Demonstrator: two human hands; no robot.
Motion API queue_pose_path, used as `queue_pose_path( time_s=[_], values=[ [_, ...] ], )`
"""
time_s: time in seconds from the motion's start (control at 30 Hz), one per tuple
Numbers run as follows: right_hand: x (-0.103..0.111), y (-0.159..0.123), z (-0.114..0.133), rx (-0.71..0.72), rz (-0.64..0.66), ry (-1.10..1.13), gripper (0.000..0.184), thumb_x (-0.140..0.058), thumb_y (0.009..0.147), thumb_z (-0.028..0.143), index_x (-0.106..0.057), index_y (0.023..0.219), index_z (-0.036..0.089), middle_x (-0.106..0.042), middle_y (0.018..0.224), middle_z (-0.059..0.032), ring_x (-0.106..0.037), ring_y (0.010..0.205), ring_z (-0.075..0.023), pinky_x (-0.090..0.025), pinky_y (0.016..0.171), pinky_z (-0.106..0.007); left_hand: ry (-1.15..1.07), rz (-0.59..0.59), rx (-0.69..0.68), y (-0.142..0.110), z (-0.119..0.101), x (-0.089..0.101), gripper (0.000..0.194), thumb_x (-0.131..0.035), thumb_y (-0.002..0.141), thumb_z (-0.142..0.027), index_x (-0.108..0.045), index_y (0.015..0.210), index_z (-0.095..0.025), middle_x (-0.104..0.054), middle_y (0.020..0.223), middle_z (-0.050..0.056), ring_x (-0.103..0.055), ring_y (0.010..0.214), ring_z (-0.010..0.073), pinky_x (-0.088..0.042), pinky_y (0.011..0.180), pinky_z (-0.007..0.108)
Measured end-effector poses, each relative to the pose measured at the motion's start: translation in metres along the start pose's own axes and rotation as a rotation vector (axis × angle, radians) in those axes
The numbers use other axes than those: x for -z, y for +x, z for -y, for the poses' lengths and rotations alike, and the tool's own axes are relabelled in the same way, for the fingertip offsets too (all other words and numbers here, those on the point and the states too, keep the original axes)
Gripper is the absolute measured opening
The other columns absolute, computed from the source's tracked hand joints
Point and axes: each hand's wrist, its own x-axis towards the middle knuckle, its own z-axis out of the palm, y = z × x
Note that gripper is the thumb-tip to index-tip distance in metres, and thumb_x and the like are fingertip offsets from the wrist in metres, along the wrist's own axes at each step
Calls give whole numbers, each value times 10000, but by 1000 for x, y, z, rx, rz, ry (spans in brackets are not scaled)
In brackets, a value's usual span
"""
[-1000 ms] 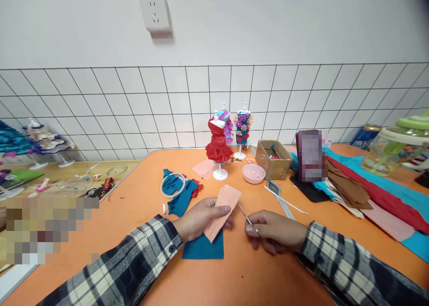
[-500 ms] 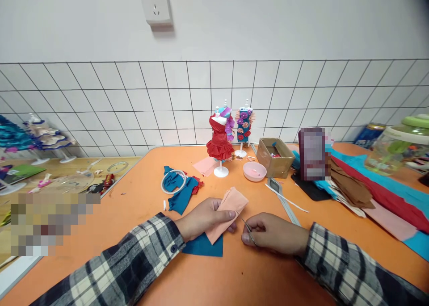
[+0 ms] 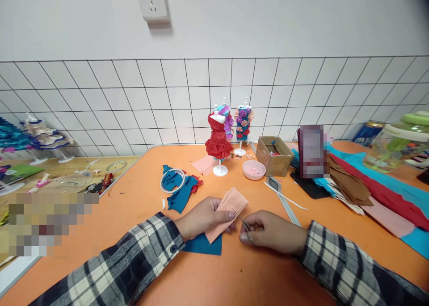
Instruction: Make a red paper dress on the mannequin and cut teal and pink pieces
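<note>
My left hand (image 3: 204, 216) is closed on a folded piece of peach fabric (image 3: 231, 204), thumb on top, holding it just above a teal fabric square (image 3: 204, 245) on the orange table (image 3: 140, 212). My right hand (image 3: 268, 231) pinches a thin metal tool, seemingly tweezers (image 3: 243, 223). The tool's tip points up and left and reaches the lower right edge of the peach fabric. Both forearms wear plaid sleeves.
Behind stand two small mannequins, one in a red dress (image 3: 218, 140), one in a teal flowered dress (image 3: 243, 125). Nearby are a pink bowl (image 3: 254, 169), a cardboard box (image 3: 274, 155), a hoop on teal fabric (image 3: 173, 182), a metal ruler (image 3: 283, 199) and stacked fabrics (image 3: 375, 194) at right.
My right hand has moved left, bringing the tool's tip up to the peach fabric. My left hand lowered and tilted the fabric slightly toward the table.
</note>
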Motion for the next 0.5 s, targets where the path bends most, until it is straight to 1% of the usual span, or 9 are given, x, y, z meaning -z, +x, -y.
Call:
queue_pose_path(
  time_s=[0.1,0.2,0.33,0.43,0.5],
  values=[
    [1,0,3,20,-15,29,336,-636,770,478,-559,731,153,-391,571,65,-323,538,-71,-220,489,-214,-32,-21,-12,2,4,5,402,-800,669,-473,-653,765,-111,-684,688,35,-604,603,135,-445,600,228],
    [0,0,6,-1,-4,59,281,-652,747,418,-579,743,146,-372,550,72,-305,514,-65,-207,474,-211,-54,-33,-4,3,7,8,381,-808,664,-453,-650,748,-117,-683,666,30,-610,589,133,-446,583,220],
    [-6,-2,6,-22,23,112,278,-636,751,430,-569,762,160,-376,542,75,-301,489,-63,-200,448,-209,-4,11,36,2,6,7,394,-810,656,-469,-677,759,-112,-694,668,38,-615,590,139,-451,577,226],
    [-11,-2,6,5,-36,119,280,-612,770,416,-520,689,164,-363,536,73,-297,493,-62,-201,449,-209,-15,19,42,2,5,7,420,-828,624,-480,-687,744,-103,-695,657,42,-613,584,138,-458,580,229],
    [-13,-1,5,33,-89,81,263,-610,774,384,-532,670,155,-346,531,73,-292,503,-62,-196,463,-212,-66,-1,48,3,4,8,422,-849,593,-468,-680,738,-109,-689,640,29,-610,571,131,-460,577,226]
  ],
)
